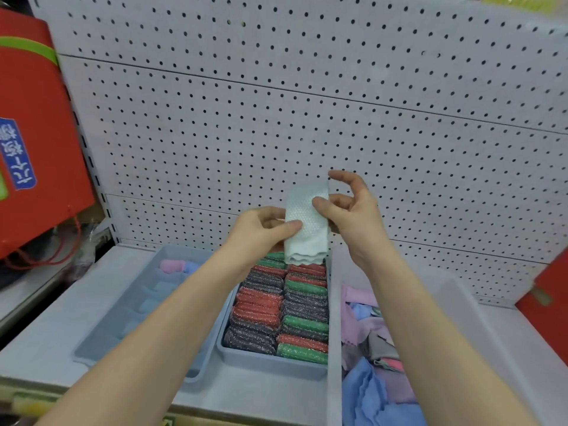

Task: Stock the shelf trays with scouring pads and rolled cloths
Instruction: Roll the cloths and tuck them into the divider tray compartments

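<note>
A pale mint cloth [305, 229], folded into a narrow strip, hangs upright above the middle tray. My left hand [261, 230] grips its left edge between thumb and fingers. My right hand [347, 207] pinches its upper right side, with the forefinger raised. Below, the middle grey tray [270, 362] holds two rows of red, green and grey scouring pads [281, 309]. In the left grey tray [101, 336] lie a pink rolled cloth [172, 266] and a blue rolled cloth [192, 267] at the far end.
A clear bin [461, 305] on the right holds loose blue, pink and grey cloths [375, 358]. A white pegboard [307, 118] backs the shelf. Red bags stand at the left [33, 133] and at the right edge [550, 305].
</note>
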### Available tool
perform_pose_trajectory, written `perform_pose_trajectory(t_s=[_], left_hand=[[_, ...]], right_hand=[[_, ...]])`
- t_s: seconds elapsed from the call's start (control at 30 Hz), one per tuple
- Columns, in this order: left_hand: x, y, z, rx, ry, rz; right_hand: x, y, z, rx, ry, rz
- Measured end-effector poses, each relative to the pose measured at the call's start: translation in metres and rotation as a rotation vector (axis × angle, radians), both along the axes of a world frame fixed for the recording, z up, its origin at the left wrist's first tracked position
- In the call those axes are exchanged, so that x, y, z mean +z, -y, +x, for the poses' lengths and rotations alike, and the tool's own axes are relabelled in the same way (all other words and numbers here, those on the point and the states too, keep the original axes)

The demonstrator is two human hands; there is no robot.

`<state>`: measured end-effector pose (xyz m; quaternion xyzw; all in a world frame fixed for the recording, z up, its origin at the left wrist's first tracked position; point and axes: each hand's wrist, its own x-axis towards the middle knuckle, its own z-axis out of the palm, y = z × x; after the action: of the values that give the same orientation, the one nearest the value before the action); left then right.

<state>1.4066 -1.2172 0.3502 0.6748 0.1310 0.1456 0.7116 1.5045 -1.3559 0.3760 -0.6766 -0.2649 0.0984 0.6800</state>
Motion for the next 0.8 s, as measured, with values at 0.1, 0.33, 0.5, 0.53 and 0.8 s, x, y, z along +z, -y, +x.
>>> perform_pose_trajectory(t_s=[0.1, 0.33, 0.5, 0.53, 0.8], left_hand=[[0.001, -0.005, 0.003, 0.131, 0.004, -0.038], [-0.005, -0.011, 0.004, 0.255, 0.069, -0.007], [-0.002, -0.013, 0.005, 0.175, 0.003, -0.216], [0.0, -0.011, 0.005, 0.155, -0.007, -0.229], [-0.005, -0.005, -0.005, 0.004, -0.019, 0.254]], right_hand=[[-0.007, 0.004, 0.0, 0.123, -0.074, -0.118], [-0.015, 0.014, -0.003, 0.318, -0.041, -0.181], [-0.025, 0.013, 0.001, 0.098, 0.631, -0.368], [-0.027, 0.009, 0.002, 0.059, 0.654, -0.341], [-0.018, 0.002, 0.006, 0.169, 0.125, -0.15]])
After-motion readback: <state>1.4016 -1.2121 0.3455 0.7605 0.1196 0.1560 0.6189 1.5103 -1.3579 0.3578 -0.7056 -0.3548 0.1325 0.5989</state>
